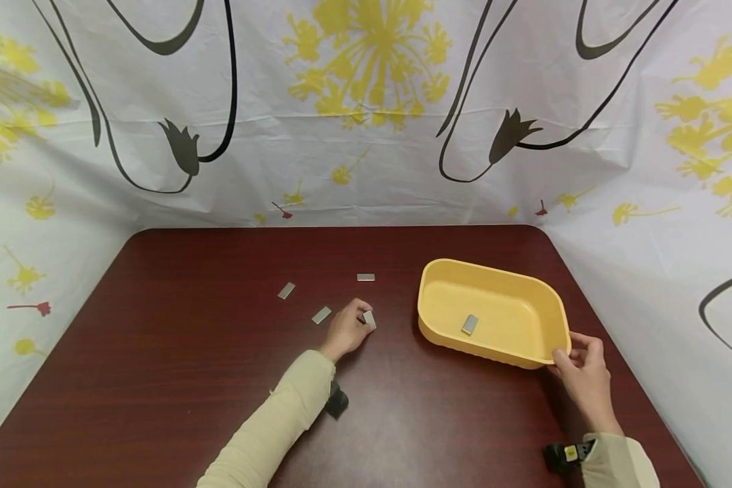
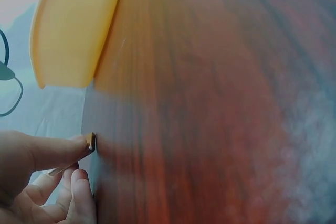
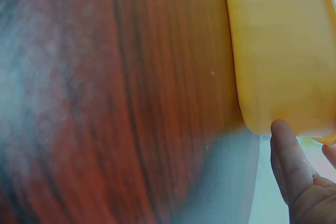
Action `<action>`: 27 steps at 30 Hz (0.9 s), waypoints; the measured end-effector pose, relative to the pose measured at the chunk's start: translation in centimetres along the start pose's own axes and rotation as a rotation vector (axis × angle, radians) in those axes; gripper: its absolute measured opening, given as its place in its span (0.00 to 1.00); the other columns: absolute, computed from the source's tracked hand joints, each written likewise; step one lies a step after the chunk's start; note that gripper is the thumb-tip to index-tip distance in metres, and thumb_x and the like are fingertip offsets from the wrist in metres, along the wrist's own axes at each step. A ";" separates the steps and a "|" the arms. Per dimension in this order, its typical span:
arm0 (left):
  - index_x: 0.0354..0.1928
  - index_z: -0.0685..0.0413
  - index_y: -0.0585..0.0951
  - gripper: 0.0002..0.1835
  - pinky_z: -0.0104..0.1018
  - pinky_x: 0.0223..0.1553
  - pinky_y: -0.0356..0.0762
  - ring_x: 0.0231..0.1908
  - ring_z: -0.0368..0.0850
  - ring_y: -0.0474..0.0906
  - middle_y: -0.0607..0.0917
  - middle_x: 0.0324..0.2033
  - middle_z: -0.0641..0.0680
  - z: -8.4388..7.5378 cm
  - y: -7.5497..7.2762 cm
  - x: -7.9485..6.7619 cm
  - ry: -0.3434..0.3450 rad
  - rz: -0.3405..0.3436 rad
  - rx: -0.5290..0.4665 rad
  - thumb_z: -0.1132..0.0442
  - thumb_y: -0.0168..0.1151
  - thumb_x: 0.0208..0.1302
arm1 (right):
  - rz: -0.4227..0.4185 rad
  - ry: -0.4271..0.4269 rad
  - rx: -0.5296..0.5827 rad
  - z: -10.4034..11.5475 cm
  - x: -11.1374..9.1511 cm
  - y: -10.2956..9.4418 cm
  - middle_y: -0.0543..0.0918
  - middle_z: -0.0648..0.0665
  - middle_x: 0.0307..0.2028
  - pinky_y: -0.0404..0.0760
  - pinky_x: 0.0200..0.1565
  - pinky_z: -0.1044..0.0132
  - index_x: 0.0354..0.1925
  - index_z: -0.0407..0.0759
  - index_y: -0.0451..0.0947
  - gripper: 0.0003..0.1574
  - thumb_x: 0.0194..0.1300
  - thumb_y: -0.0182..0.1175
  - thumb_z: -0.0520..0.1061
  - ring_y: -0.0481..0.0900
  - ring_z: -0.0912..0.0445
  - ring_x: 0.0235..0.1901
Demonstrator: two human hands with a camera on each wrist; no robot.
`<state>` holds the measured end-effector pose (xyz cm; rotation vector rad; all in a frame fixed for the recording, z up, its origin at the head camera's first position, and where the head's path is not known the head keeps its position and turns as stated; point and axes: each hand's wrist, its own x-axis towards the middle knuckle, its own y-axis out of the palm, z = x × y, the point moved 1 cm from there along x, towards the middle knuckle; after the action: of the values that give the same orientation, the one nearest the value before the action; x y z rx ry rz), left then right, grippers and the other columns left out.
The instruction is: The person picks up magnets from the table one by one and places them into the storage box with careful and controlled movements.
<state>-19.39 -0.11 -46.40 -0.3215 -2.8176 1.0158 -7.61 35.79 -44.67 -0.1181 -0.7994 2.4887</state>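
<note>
In the head view my left hand (image 1: pixel 346 330) pinches a small silvery rectangular block (image 1: pixel 369 319) between thumb and fingers, close over the table. The left wrist view shows that block (image 2: pixel 90 141) edge-on at the thumb tip. My right hand (image 1: pixel 587 377) holds the near right corner of a yellow plastic tub (image 1: pixel 494 274), thumb on the near side and fingers round the right end. From the right wrist, the thumb lies against the wall of the tub (image 3: pixel 283 66). One similar block (image 1: pixel 470 324) lies inside the tub, towards its near left part.
Three more flat silvery blocks lie on the dark red-brown table (image 1: pixel 158 359): one block (image 1: pixel 321 315) beside the left hand, another block (image 1: pixel 287 291) farther left, and a third block (image 1: pixel 366 277) beyond the hand. A patterned white cloth (image 1: pixel 366 176) hangs behind the table.
</note>
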 end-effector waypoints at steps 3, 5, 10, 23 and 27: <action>0.41 0.55 0.74 0.14 0.39 0.35 0.69 0.30 0.45 0.77 0.78 0.29 0.52 0.1 0.1 0.1 -0.023 0.001 -0.007 0.67 0.63 0.51 | -0.004 -0.002 -0.006 -0.1 0.0 0.0 0.72 0.41 0.33 0.77 0.24 0.74 0.55 0.35 0.55 0.27 0.58 0.48 0.40 0.74 0.69 0.22; 0.41 0.54 0.73 0.14 0.40 0.35 0.69 0.31 0.45 0.77 0.78 0.29 0.52 0.1 0.1 0.1 -0.028 0.002 -0.007 0.68 0.62 0.52 | -0.003 -0.003 -0.009 -0.1 0.0 -0.1 0.72 0.41 0.34 0.76 0.24 0.74 0.55 0.35 0.55 0.27 0.58 0.48 0.40 0.74 0.69 0.22; 0.41 0.54 0.74 0.12 0.40 0.36 0.70 0.32 0.46 0.77 0.78 0.30 0.53 0.0 0.1 0.1 -0.018 -0.011 -0.012 0.69 0.60 0.53 | 0.001 0.002 -0.008 0.0 -0.1 -0.1 0.71 0.41 0.34 0.76 0.25 0.74 0.56 0.35 0.55 0.28 0.58 0.48 0.40 0.73 0.70 0.23; 0.40 0.53 0.78 0.09 0.39 0.38 0.73 0.36 0.47 0.77 0.78 0.33 0.53 -0.2 -0.2 0.1 0.003 0.068 -0.082 0.68 0.58 0.56 | 0.002 0.009 0.003 0.2 -0.1 -0.1 0.72 0.42 0.33 0.77 0.25 0.73 0.55 0.36 0.55 0.27 0.58 0.48 0.40 0.75 0.67 0.23; 0.41 0.55 0.78 0.10 0.40 0.39 0.73 0.36 0.48 0.78 0.79 0.33 0.54 -0.2 -0.2 0.3 0.000 0.062 -0.122 0.68 0.59 0.56 | 0.007 0.012 0.005 0.2 -0.1 -0.1 0.72 0.41 0.33 0.77 0.25 0.73 0.55 0.35 0.55 0.27 0.58 0.48 0.40 0.75 0.67 0.23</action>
<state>-19.65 -0.07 -46.17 -0.4242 -2.8928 0.8573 -7.55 35.71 -44.45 -0.1347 -0.7884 2.4946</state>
